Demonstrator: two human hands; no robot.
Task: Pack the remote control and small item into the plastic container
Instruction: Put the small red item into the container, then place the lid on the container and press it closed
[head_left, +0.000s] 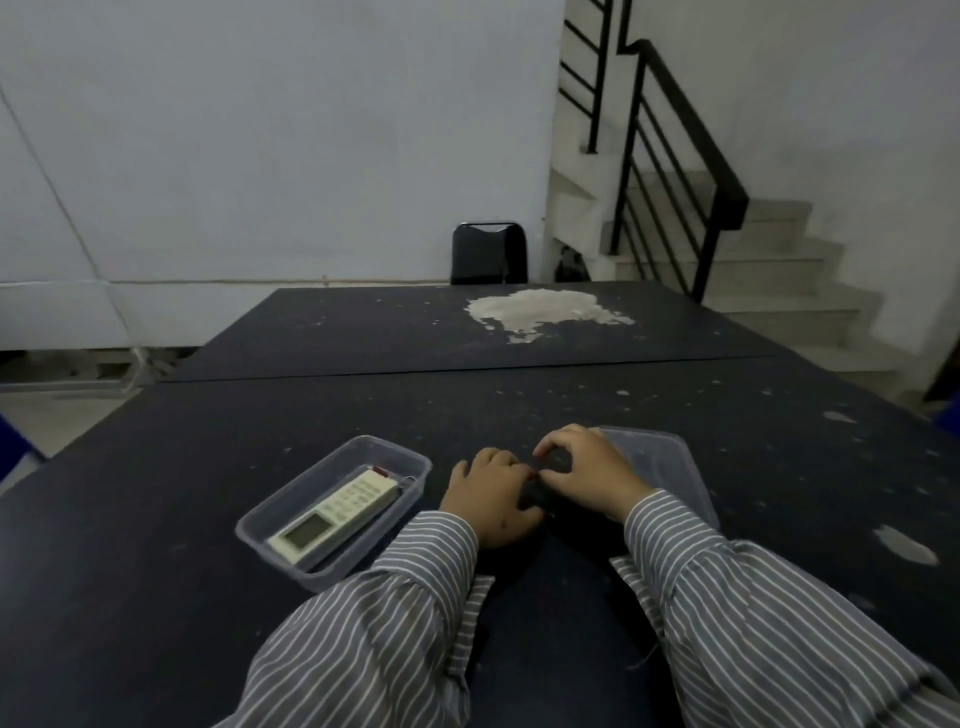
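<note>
A clear plastic container (415, 462) stands on the dark table left of my hands. The white remote control (337, 512) lies inside it, screen end towards me, with a small red piece (382, 472) at its far end. My left hand (491, 501) and my right hand (584, 475) meet at the middle of the table, fingers curled. Between them lies a small dark item (543, 493), held by the fingertips of both hands; its shape is hard to make out against the table. The clear lid (670, 467) lies flat to the right, partly under my right wrist.
The table (208, 467) is dark and speckled, with a seam across it and a pale worn patch (545, 309) at the far end. A black chair (488, 254) stands beyond the table. A staircase with a black railing (691, 156) rises at the right.
</note>
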